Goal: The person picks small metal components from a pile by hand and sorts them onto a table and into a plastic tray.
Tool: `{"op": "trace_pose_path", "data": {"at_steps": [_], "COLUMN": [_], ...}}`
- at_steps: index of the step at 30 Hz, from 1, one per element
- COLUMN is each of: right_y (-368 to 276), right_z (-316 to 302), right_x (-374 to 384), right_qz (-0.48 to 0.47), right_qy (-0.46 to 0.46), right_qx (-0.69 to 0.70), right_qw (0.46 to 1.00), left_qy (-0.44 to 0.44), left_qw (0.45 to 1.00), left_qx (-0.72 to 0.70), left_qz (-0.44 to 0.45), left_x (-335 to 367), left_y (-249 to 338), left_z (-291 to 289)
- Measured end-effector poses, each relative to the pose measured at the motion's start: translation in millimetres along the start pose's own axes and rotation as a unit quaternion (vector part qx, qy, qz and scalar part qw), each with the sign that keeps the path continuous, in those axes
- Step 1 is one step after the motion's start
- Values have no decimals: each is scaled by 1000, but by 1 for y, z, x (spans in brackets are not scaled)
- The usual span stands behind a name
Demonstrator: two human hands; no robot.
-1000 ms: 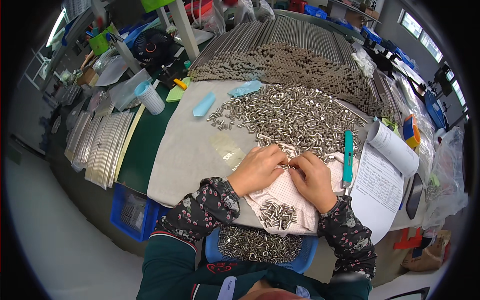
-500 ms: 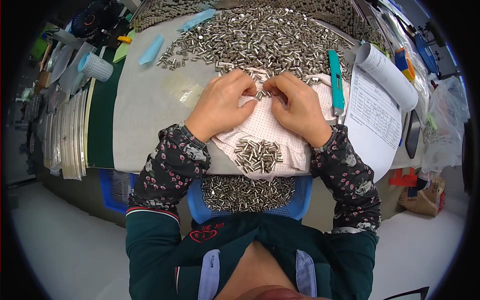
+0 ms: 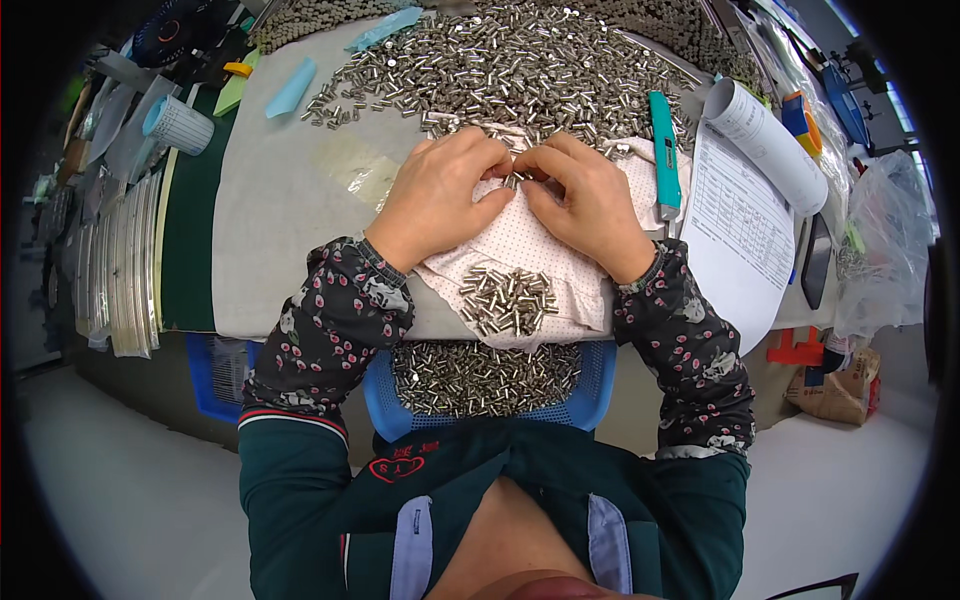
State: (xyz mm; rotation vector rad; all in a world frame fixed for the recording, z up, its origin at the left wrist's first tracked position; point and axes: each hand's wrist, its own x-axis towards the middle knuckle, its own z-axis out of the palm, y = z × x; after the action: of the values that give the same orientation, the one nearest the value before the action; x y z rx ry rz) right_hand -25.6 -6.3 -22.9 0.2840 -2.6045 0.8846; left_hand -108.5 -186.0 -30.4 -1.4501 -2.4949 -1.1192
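My left hand (image 3: 435,200) and my right hand (image 3: 585,200) meet over a white dotted cloth (image 3: 490,235), fingers curled and fingertips nearly touching. Small shiny metal cylinders (image 3: 514,181) show at the fingertips of my right hand, which pinches them. My left hand is closed too, but what its fingers hold is hidden. On the cloth's near end lies a small pile of metal cylinders (image 3: 508,300). Beyond my hands, a big heap of the same cylinders (image 3: 530,75) spreads over the grey table.
Below the table edge, a blue basket (image 3: 390,415) holds many cylinders. A teal cutter (image 3: 664,150) lies right of the cloth, beside a printed sheet (image 3: 735,240) and a rolled paper (image 3: 765,145). A light-blue cup (image 3: 178,125) and stacked clear strips (image 3: 125,265) are at left.
My right hand's fingertips have moved left toward my left hand and closed around the cylinders between them. The whole view has shifted slightly. The near pile looks the same.
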Motion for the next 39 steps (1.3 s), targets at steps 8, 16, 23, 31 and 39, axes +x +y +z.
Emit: {"op": "trace_pose_path", "data": {"at_steps": [8, 16, 23, 31, 39], "right_y": [2, -1, 2, 2, 4], "right_z": [2, 3, 5, 3, 4], "right_x": [1, 2, 0, 1, 2], "right_qz": [15, 12, 32, 64, 34], "right_qy": [4, 0, 4, 5, -6], "right_qx": [-3, 34, 55, 65, 44], "right_qw": [1000, 999, 998, 996, 998], "left_qy": [3, 10, -12, -19, -26], "left_qw": [1000, 1000, 995, 993, 998], "left_qx": [-12, 2, -96, -101, -38], "left_qz": [-9, 2, -27, -49, -33], "left_x": [2, 0, -1, 0, -2], "left_y": [1, -2, -3, -3, -4], "left_z": [2, 1, -9, -12, -2]}}
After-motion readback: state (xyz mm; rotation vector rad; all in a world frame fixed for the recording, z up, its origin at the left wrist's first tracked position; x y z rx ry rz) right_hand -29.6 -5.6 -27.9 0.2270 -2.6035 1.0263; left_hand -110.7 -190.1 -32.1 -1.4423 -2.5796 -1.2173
